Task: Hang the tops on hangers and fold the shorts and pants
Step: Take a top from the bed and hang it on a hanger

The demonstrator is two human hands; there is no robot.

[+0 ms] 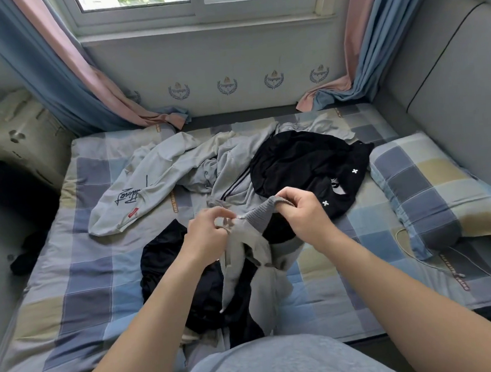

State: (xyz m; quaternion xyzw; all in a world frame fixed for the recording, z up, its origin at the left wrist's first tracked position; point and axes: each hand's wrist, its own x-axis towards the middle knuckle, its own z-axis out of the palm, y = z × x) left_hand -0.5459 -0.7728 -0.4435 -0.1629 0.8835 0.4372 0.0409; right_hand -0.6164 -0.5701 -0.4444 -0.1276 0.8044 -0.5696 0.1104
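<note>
1. While the grey garment [243, 261] is held up just above the lap, it is gripped at both ends of its ribbed band [259, 216]. The left hand [209, 232] is closed in a pinch on bunched cloth. The right hand [301, 211] is curled round the band's other end. The rest hangs crumpled between the forearms.
2. Top or pants: cannot be told while the cloth is bunched. Step judged to be finding and spreading the band. The hands should be drawn apart until the band is taut, then the cloth shaken out so that it hangs flat.
3. A black garment [171, 266] lies directly beneath on the checked bed [79, 284]. The grey piece should be lifted clear so that nothing is dragged along.
4. Farther off, unsorted: a pale top with script print [140, 190], a grey piece with dark stripes [235, 186], and a black piece with white crosses [303, 164]. A pillow [436, 190] lies at the right.
5. No hanger is seen.
</note>
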